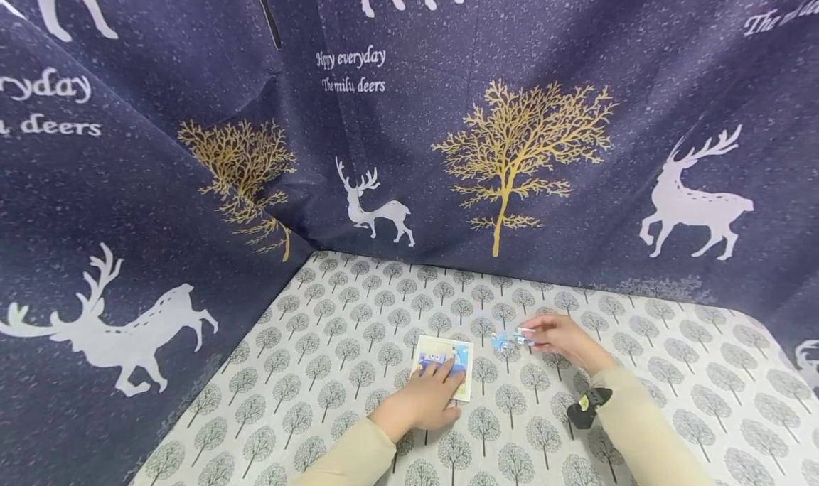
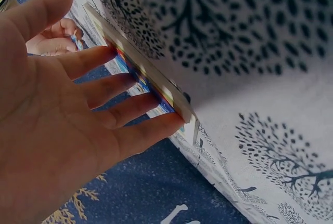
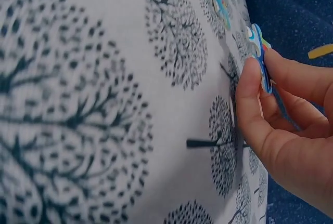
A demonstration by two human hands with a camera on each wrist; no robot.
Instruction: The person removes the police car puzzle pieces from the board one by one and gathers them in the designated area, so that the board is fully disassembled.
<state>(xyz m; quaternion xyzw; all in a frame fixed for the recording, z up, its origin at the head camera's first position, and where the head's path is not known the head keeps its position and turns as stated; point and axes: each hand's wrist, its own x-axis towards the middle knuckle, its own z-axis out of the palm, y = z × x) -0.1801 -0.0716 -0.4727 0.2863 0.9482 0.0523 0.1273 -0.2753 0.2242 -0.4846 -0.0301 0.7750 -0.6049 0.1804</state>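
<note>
A small jigsaw puzzle board (image 1: 470,365) with a pale frame and a colourful picture lies on the cloth. My left hand (image 1: 425,397) rests on it, fingers extended and fingertips touching the picture; the palm hides part of the lower left corner. In the left wrist view the fingertips of that hand (image 2: 99,104) meet the board's edge. To the right, my right hand (image 1: 563,338) pinches a blue and white jigsaw piece (image 3: 258,44) between thumb and fingers, just above the cloth. Beside it on the cloth is a loose light-blue piece (image 1: 500,341).
A white cloth (image 1: 333,386) printed with grey trees covers the work surface. Dark blue fabric (image 1: 409,131) with deer and golden trees hangs behind and on the left. A black device (image 1: 585,409) is strapped to the right wrist.
</note>
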